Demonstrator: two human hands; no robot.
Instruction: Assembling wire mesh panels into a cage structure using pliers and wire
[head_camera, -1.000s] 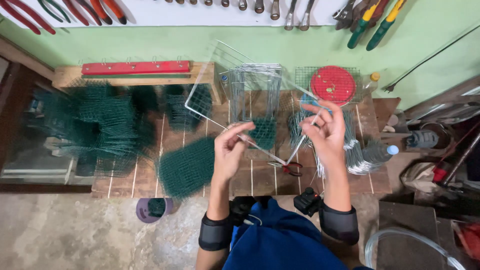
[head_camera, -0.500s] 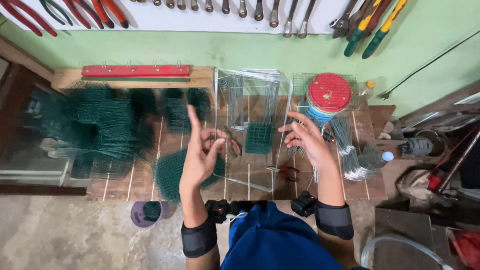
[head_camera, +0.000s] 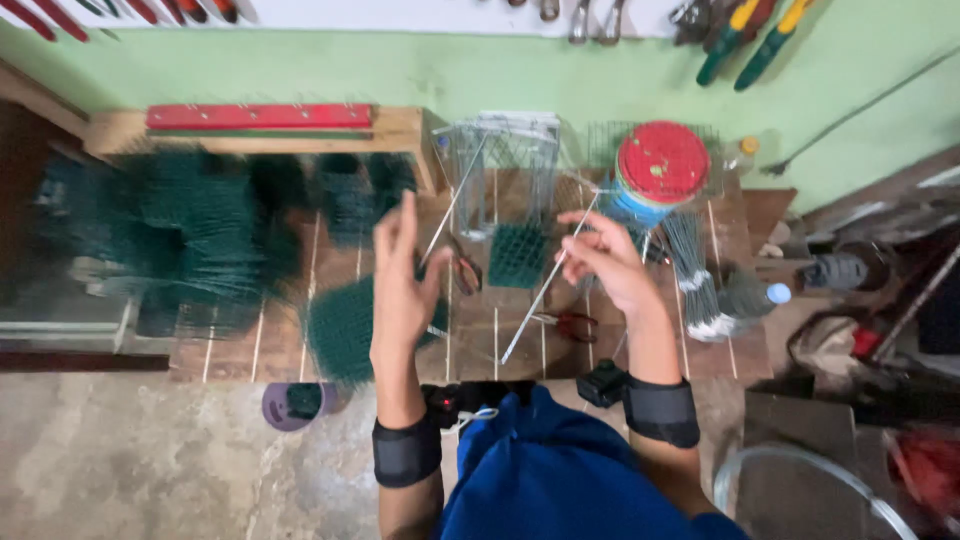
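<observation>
1. Head view looks straight down on my two hands over the wooden counter (head_camera: 520, 345).
2. My left hand (head_camera: 400, 285) is raised edge-on with the fingers straight and together, thumb apart; a thin metal rod (head_camera: 452, 207) runs up from beside the thumb toward the counter's far edge. I cannot tell whether the hand grips it.
3. My right hand (head_camera: 612, 262) pinches a second thin rod (head_camera: 545, 290) between thumb and fingertips; the rod slants down toward the counter's near edge.
4. Between the hands, a small square of green mesh (head_camera: 518, 255) lies on the counter, with red-handled pliers (head_camera: 466, 270) just beside it.
5. More red-handled pliers (head_camera: 572, 325) lie near the near edge, under my right wrist.
6. A red-lidded can (head_camera: 662, 162) stands at the far right, and a bundle of wires (head_camera: 695, 280) lies along the right edge.
7. Blurred green mesh pieces (head_camera: 190, 230) crowd the left side.
</observation>
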